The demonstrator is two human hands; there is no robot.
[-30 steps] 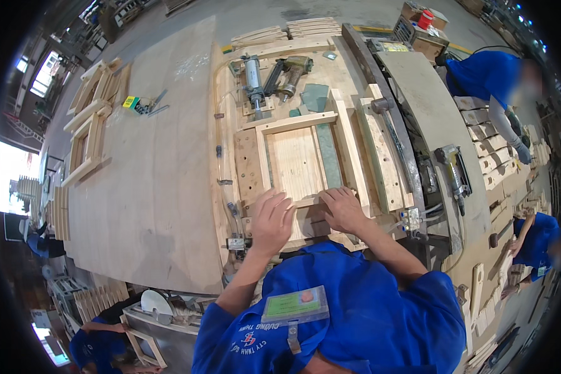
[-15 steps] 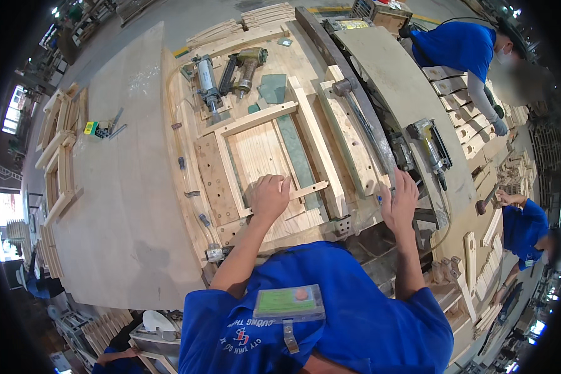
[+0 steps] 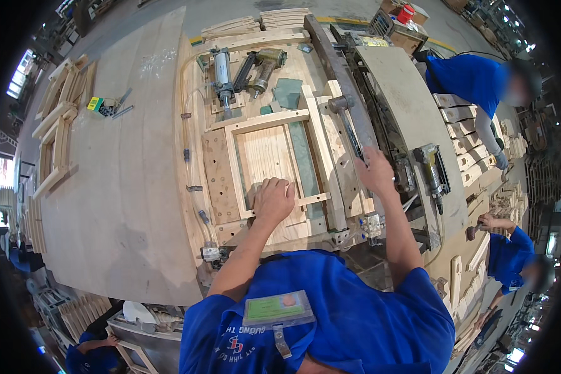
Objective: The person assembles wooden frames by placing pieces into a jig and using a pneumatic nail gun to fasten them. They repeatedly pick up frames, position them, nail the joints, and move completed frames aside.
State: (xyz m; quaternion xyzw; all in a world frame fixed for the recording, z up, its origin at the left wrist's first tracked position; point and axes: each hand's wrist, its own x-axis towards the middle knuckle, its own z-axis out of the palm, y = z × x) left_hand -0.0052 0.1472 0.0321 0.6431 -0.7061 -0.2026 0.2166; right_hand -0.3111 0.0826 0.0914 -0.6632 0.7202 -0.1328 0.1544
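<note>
One rectangular wooden frame [image 3: 236,168] lies flat on the wooden work board [image 3: 215,165] in front of the person. The visible bars are pale, straight and square-edged, with bare wood surfaces. A small dark spot marks the near bar [image 3: 316,199] close to its right end. Inside the outline is a pale, grained panel [image 3: 265,153]; a green strip [image 3: 303,153] shows to its right. A thicker pale bar [image 3: 323,156] runs along the right side.

Orientation: the frame's left side runs away from the person, its far end inclined slightly left. The far bar [image 3: 268,122] and near bar run crosswise, right ends slightly farther away. The long axis appears to follow the left side.

A hammer [image 3: 352,131] with a dark head lies to the right of the frame. The head is at the far end; the handle's long axis runs toward the person and slightly right.

The left hand [image 3: 275,199] rests over the near bar, fingers bent; whether they grip it cannot be determined. The right hand [image 3: 376,171] is at the near end of the hammer handle, thumb apart from the fingers; whether they close on the handle cannot be determined.
</note>
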